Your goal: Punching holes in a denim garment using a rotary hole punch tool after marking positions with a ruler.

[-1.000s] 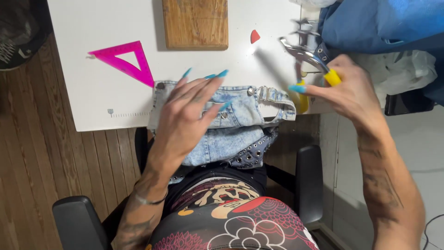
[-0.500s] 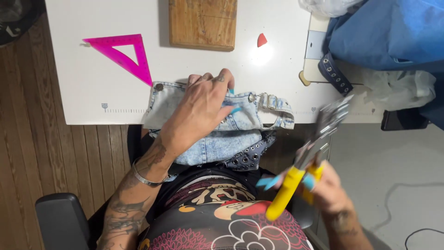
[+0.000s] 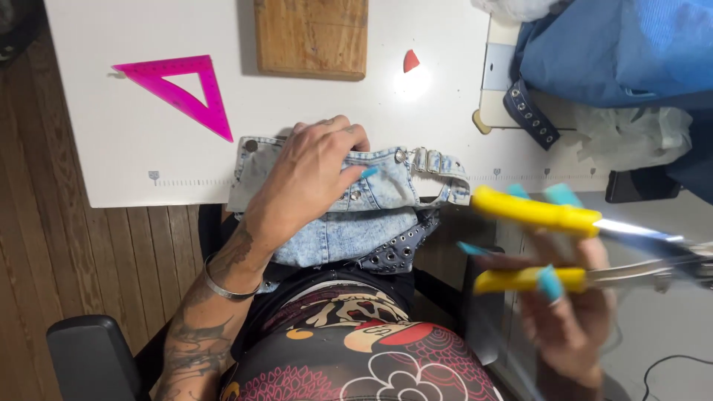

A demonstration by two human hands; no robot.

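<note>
While a pink triangular ruler (image 3: 182, 90) lies on the white desk (image 3: 111, 163) at about ten o'clock, the left hand (image 3: 308, 186) presses flat, fingers spread, on a light denim garment (image 3: 371, 215) that hangs over the desk's near edge at centre. At twelve o'clock sits a wooden board (image 3: 312, 36), with a small red piece (image 3: 410, 61) just to its right. At three o'clock, off the desk, the right hand (image 3: 564, 312) grips yellow-handled pliers (image 3: 535, 245), fingers curled around both handles, which stand apart.
</note>
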